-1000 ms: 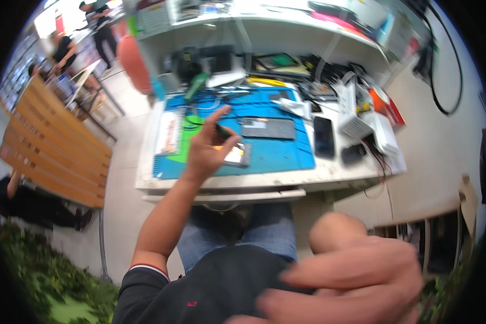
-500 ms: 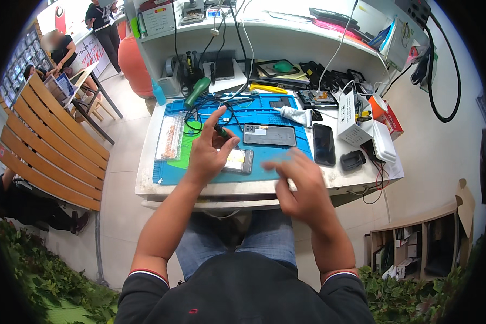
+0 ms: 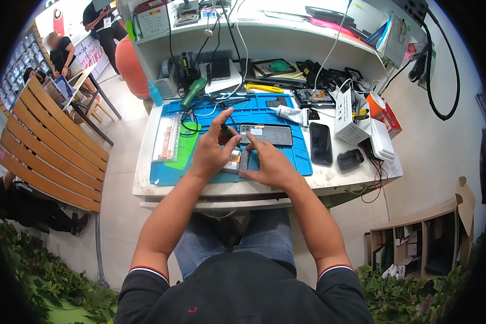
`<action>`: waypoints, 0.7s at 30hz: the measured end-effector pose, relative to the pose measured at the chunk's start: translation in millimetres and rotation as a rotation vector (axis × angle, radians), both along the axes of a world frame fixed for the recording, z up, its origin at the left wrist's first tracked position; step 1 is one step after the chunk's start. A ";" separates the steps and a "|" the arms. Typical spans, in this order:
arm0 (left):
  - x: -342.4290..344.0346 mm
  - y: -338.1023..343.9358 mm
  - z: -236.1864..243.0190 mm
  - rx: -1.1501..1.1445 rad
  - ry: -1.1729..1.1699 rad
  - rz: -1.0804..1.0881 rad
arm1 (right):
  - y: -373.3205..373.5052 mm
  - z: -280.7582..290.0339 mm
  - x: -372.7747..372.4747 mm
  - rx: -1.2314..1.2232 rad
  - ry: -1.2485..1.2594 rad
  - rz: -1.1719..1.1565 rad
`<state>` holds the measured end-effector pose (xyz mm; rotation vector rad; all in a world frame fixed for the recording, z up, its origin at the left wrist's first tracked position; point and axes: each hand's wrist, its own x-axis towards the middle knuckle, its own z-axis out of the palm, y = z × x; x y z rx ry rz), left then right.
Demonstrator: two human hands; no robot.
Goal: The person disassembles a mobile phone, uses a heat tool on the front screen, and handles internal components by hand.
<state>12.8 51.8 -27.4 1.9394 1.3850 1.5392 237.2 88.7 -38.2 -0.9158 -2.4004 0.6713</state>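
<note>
Head view has a white desk (image 3: pixel 146 186) as its biggest piece, with a blue mat (image 3: pixel 301 157) laid over most of its working top. Close tool work near the mat's front edge looks to be the step in hand, and I'd say the next move calls for a well-steadied workpiece and light, exact pressure from the tool. A white box (image 3: pixel 351 123) stands beyond the mat's right side. Both hands are over the front of the mat. The left hand (image 3: pixel 209 155), left of the mat's middle, is curled and gripping, thumb and fingers bent about a slim tool (image 3: pixel 227 130), forefinger raised toward its top end. The right hand (image 3: pixel 274 164), nearer the mat's centre, has thumb and forefinger spread wide around one end of an opened phone (image 3: pixel 235 161); the thumb seems to touch its near corner, but whether the fingers truly clasp it I cannot tell. Behind that, a dark shell (image 3: pixel 277 136) lies flat on the mat, and a black handset (image 3: pixel 321 144) rests just off the mat's right edge. The phone itself sits at the mat's front, partly covered by both hands. A white tube (image 3: pixel 291 115) lies across the mat's far right corner. Smallest is the tool's tip, hidden from me, so contact with the phone is unclear.
</note>
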 end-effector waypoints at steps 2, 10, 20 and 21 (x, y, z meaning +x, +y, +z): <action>-0.4 0.5 -0.4 -0.004 -0.003 0.009 | 3.8 -1.3 -0.9 0.019 0.026 0.029; -4.8 8.7 7.6 -0.022 0.119 -0.017 | 11.7 4.2 1.4 -0.085 0.094 0.102; -2.6 15.7 34.5 -0.186 0.108 -0.136 | 9.7 -3.0 5.0 -0.156 0.142 0.060; -2.2 16.0 31.3 -0.164 0.103 -0.106 | 10.1 -6.3 4.7 -0.145 0.152 0.057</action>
